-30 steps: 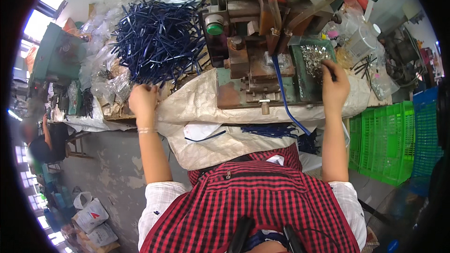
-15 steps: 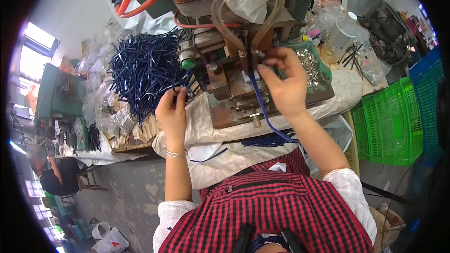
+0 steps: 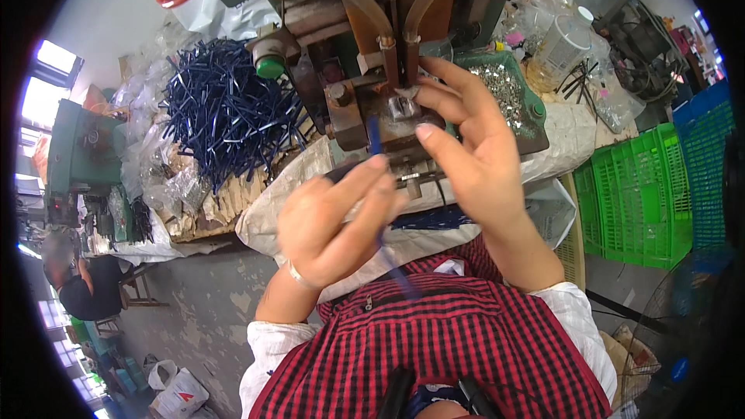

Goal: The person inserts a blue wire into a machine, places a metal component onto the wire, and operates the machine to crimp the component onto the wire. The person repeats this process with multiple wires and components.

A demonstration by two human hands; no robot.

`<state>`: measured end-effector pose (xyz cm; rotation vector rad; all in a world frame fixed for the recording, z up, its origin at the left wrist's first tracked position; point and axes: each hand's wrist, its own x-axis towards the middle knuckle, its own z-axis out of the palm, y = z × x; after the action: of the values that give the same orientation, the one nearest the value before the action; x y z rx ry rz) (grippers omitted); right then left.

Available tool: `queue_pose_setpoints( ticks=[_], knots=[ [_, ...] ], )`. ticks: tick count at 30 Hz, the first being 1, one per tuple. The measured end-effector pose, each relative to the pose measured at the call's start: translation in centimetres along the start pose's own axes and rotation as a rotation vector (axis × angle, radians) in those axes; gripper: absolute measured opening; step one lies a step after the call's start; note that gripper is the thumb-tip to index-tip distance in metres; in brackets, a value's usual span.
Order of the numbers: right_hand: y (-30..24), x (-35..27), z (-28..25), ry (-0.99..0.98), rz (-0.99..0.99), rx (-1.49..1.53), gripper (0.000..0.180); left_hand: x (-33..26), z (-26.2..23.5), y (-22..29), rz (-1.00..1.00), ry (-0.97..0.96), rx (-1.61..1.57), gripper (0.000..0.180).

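A narrow blue strap [image 3: 375, 136] is pinched in my left hand [image 3: 334, 221], just in front of the machine's die. One end points up toward the metal block; the rest, smeared by motion, hangs below the fingers over the apron. My right hand [image 3: 485, 155] is at the right side of the press [image 3: 396, 116], thumb and fingers apart. Its fingertips are beside a small silvery metal piece [image 3: 407, 94] under two upright brown guides; whether they touch it I cannot tell.
A heap of dark blue straps [image 3: 225, 109] lies left of the press. To the right is a green tray [image 3: 535, 111] with many small shiny metal pieces. More straps [image 3: 434, 219] lie at the front edge. A green plastic crate [image 3: 632, 194] stands at the right. Someone sits far left.
My left hand has moved right from beside the strap heap to the die and now grips a blue strap. My right hand stays by the die, its thumb lower. The head view has shifted.
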<state>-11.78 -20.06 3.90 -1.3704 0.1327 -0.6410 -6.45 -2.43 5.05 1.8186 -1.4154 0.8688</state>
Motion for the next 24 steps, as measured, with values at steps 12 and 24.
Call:
queue_pose_setpoints(
  ticks=[12, 24],
  knots=[
    [9.9, 3.4, -15.2, 0.213, -0.253, -1.347, 0.024, 0.2, 6.3, -1.5, 0.161, 0.046, -0.011, 0.027],
    [9.3, 4.5, -13.4, 0.231, -0.379, -1.193, 0.012, -4.8, -0.9, -1.3, -0.068, -0.050, 0.281, 0.018]
  ],
)
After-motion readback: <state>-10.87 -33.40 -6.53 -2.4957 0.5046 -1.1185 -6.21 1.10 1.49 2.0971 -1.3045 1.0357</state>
